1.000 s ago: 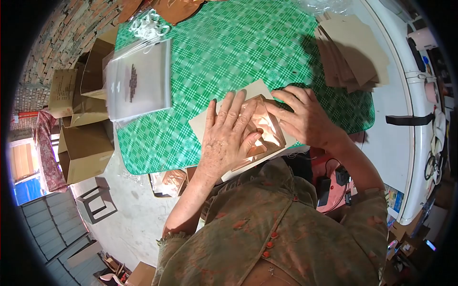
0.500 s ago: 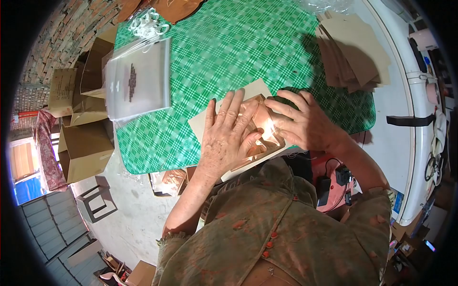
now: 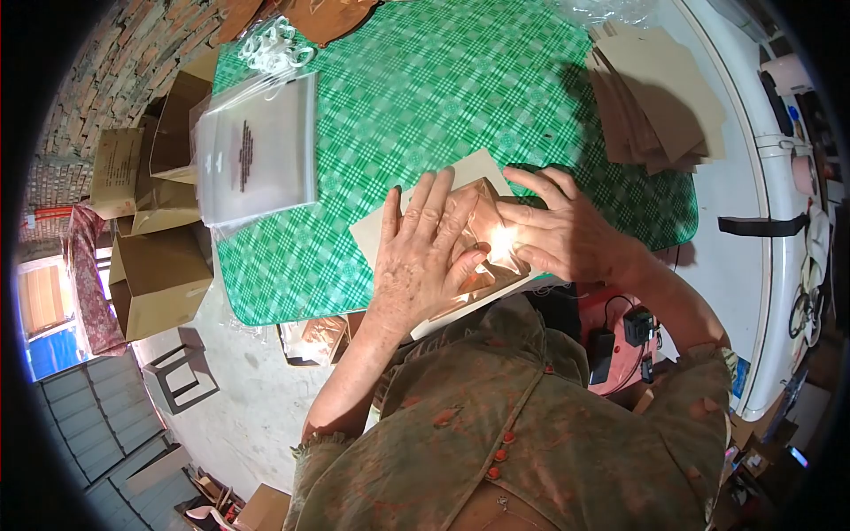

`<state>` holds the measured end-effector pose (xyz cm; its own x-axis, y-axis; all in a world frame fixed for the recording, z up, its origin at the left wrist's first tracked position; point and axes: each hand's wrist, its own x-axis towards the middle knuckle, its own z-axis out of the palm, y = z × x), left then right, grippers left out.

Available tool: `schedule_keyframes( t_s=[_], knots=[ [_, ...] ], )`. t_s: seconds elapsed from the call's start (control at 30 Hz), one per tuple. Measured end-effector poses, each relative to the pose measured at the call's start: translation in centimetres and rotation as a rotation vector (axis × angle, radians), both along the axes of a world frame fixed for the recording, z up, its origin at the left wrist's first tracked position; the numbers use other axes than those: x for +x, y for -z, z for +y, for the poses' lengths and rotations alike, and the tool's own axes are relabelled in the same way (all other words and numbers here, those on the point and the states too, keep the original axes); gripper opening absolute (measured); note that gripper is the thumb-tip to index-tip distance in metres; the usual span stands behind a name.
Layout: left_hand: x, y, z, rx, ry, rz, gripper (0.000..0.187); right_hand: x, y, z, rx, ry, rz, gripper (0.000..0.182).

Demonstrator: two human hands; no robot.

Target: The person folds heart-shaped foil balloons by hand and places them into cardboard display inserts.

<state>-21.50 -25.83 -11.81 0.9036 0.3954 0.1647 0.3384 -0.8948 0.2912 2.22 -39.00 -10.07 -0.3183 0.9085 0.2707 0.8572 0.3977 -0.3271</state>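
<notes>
A pale beige card (image 3: 484, 165) lies slantwise at the front edge of the table. On it rests a shiny copper-coloured, film-like packet (image 3: 479, 202) with creases and a bright glare; what is inside it I cannot make out. My left hand (image 3: 418, 243) lies flat over the packet's left part, fingers stretched towards the card's far side and thumb out over the packet. At the packet's right side, my right hand (image 3: 571, 232) has its fingers apart and bent, with the fingertips touching the film. Part of the card and packet is hidden beneath both hands.
A green checked tablecloth (image 3: 398, 115) covers the table. Clear plastic bags (image 3: 261, 150) lie at the left, with white loops (image 3: 273, 46) behind. Brown cards (image 3: 660, 93) are stacked at the right. Open cardboard boxes (image 3: 159, 279) stand left of the table.
My right hand has shifted slightly, its upper fingers drawing off the packet's far corner. The glare on the film has grown brighter. My left hand stays nearly still.
</notes>
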Motion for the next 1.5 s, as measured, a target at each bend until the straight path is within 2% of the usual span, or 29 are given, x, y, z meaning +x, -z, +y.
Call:
schedule_keyframes(
  t_s=[0.47, 0.93, 1.07, 1.17, 1.27, 1.37, 1.5],
  knots=[
    [0.1, -0.1, 0.0, 0.026, -0.006, 0.023, 0.070, 0.2, -0.2, 0.6, -0.119, -0.073, 0.055, 0.031],
    [0.1, 0.2, 0.0, 0.044, -0.011, 0.054, 0.069, -0.6, 0.0, -1.0, -0.145, -0.027, 0.122, 0.028],
    [0.2, 0.1, 0.0, 0.043, -0.018, 0.050, 0.069, -1.2, -0.2, -2.1, -0.155, 0.024, 0.172, 0.030],
    [0.2, 0.1, -0.1, 0.046, -0.020, 0.043, 0.068, -2.1, 1.5, -3.2, -0.075, 0.116, 0.420, 0.040],
    [0.2, 0.3, 0.0, 0.051, -0.018, 0.032, 0.069, -3.1, 1.1, -3.7, -0.028, 0.174, 0.406, 0.050],
    [0.2, 0.2, 0.0, 0.054, -0.020, 0.031, 0.069, -4.4, 1.0, -3.8, 0.066, 0.281, 0.436, 0.049],
    [0.3, 0.0, -0.1, 0.054, -0.024, 0.035, 0.070, -6.0, 0.6, -3.3, 0.086, 0.416, 0.273, 0.042]
  ],
)
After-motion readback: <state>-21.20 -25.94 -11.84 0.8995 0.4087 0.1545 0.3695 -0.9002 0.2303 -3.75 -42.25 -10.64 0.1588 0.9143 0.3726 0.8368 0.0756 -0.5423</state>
